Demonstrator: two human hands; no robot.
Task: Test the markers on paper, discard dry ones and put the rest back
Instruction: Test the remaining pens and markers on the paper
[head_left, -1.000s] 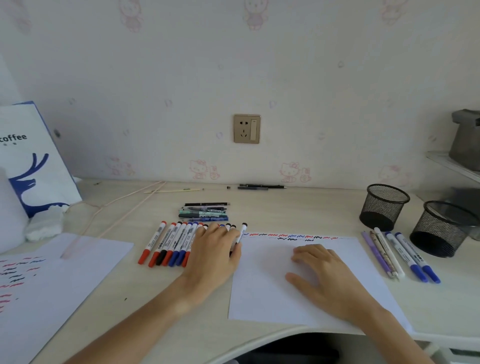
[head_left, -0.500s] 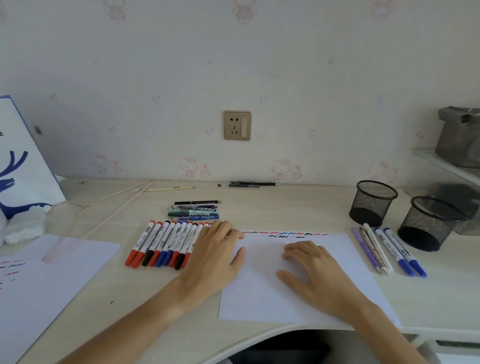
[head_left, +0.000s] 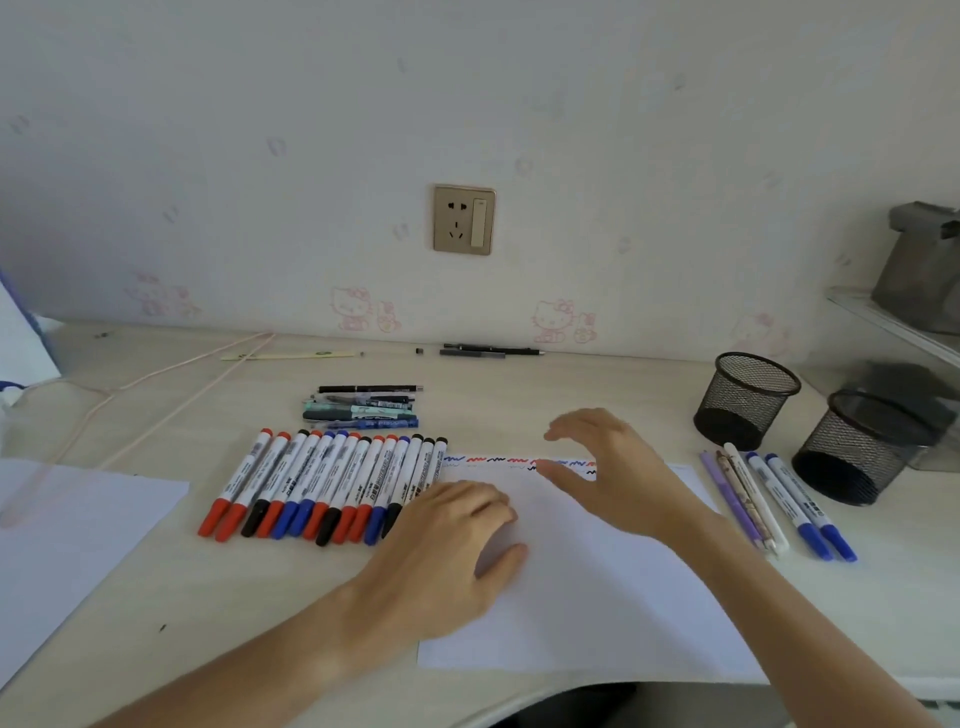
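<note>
From my head camera, everything sits around the sheet of paper (head_left: 582, 587) in front of me. My left hand (head_left: 452, 540) rests on its left edge, fingers loosely curled and holding nothing, just right of the row of markers (head_left: 327, 483), which lies side by side off the paper's left edge, red, black and blue caps toward me. My right hand (head_left: 608, 467) hovers over the paper's far edge, fingers spread and empty, above the line of red, blue and black test squiggles (head_left: 483, 460). A smaller pile of pens (head_left: 363, 408) lies beyond the markers.

Right of the paper lie more pens and two blue markers (head_left: 802, 506). Past them stand two black mesh cups (head_left: 748, 400); I cannot tell whether anything is inside them.

The paper lies on a pale wooden desk (head_left: 156, 597). Another sheet (head_left: 67, 540) lies off to the left. Behind the desk, the wall has a cartoon-cat pattern and a gold socket plate (head_left: 464, 219).
</note>
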